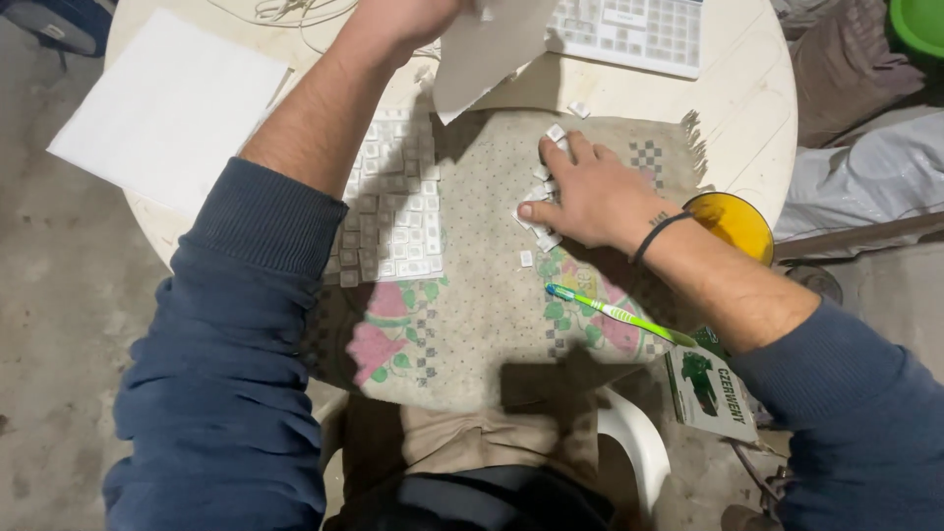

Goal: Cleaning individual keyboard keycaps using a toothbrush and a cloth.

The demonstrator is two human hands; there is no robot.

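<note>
My right hand (585, 197) lies palm down on a beige patterned cloth (472, 295), fingers spread over a small cluster of loose white keycaps (543, 236). My left hand (403, 25) is raised at the top of the view and grips a white sheet of paper (487, 54) that hangs over the cloth. Below the left forearm, several white keycaps lie in rows (393, 211) on the cloth. A white keyboard (629, 29) sits at the far edge of the round table (747, 108).
A green toothbrush (615, 313) lies on the cloth near my right wrist. A yellow cup (733, 221) and a green-and-white box (710, 388) sit at the right. A white board (172, 108) rests at the table's left. A white plastic chair (634, 447) shows below.
</note>
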